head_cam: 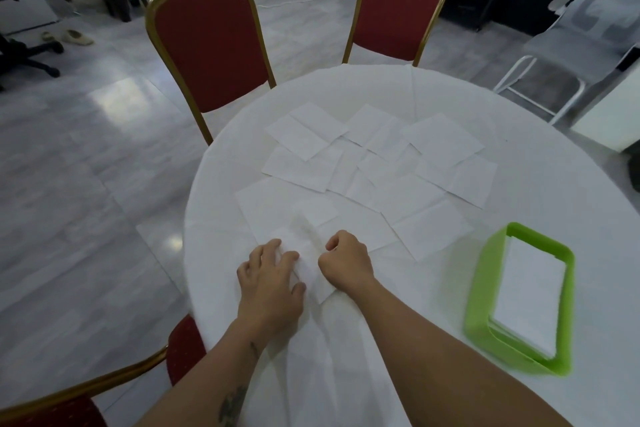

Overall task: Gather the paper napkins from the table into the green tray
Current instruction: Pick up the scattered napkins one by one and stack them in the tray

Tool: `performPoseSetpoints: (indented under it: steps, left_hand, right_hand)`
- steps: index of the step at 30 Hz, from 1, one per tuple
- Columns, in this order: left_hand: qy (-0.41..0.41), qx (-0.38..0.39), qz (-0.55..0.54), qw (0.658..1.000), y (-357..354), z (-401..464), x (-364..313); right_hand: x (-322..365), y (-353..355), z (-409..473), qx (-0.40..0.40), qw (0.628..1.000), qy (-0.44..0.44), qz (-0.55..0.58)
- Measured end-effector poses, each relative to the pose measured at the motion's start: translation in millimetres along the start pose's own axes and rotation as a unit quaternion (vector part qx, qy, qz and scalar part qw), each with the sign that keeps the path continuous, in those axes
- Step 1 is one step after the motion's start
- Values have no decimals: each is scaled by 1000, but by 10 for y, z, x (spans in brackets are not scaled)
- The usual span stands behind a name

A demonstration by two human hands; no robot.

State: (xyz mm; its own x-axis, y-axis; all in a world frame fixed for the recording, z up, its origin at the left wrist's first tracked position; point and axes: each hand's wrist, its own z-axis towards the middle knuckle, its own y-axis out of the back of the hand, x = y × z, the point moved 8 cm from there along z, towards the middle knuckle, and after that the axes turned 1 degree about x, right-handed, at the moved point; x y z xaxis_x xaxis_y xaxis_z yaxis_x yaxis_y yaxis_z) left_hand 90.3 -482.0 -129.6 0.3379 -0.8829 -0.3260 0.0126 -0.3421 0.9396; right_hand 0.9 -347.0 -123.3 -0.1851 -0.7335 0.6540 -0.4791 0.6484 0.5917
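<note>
Several white paper napkins [377, 163] lie spread and overlapping across the middle of the round table [540, 184]. One napkin [311, 253], creased, sits at the near edge between my hands. My left hand [270, 284] rests flat on its left side with fingers spread. My right hand [346, 260] is curled into a fist on the napkin's right part, pinching it. The green tray [485, 288] stands at the right near edge and holds a stack of white napkins [530, 288].
Two red chairs with gold frames [211, 45] [398, 7] stand at the table's far side. A third red chair [183, 347] is at the near left. A white chair [554, 80] stands at the right. A person bends down at the far left.
</note>
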Motion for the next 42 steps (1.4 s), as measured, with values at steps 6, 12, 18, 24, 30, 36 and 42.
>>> performPoseSetpoints:
  steps: [6,12,18,24,30,36,42]
  left_hand:
    - [-35,45,-13,998,-20,-46,-86]
    - [-73,0,-93,993,232,-57,-435]
    - [-152,4,-255,955,474,56,-1359]
    - [-219,86,-302,924,357,-8,-2347]
    - [-240,177,-260,918,-10,-157,-2756]
    - [-243,209,-220,921,-225,-171,-2863]
    - [-231,206,-212,927,-288,-138,-2800]
  right_hand:
    - [-94,143,-43,8,998,-10,59]
    - [-179,690,-306,-60,995,10,84]
    - [-641,1808,-720,-260,954,-11,148]
    - [-1433,2496,-1143,-359,909,-100,187]
    - [-1851,2519,-1284,-338,905,-187,178]
    - [-1788,2510,-1244,-281,931,-231,19]
    - [-1540,2508,-1199,-293,921,-112,-229]
